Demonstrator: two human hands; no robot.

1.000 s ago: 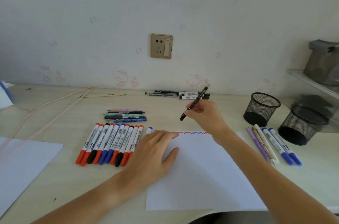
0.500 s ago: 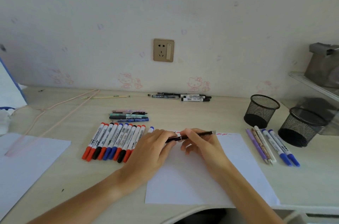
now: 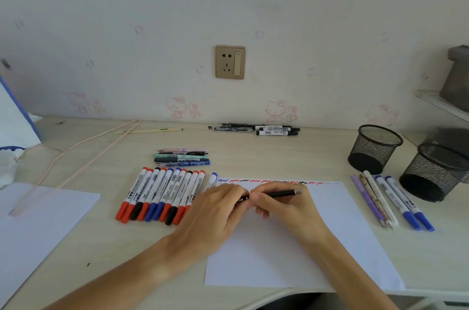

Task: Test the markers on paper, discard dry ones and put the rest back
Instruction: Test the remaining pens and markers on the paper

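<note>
both hands, left hand and right hand, pinch one black pen over the paper; two mesh cups; eleven markers in a row.

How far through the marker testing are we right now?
Done: a row of red, blue and black squiggles runs along the paper's top edge. In hand: both hands, left hand and right hand, hold a black pen. Left: both mesh cups look empty.
</note>
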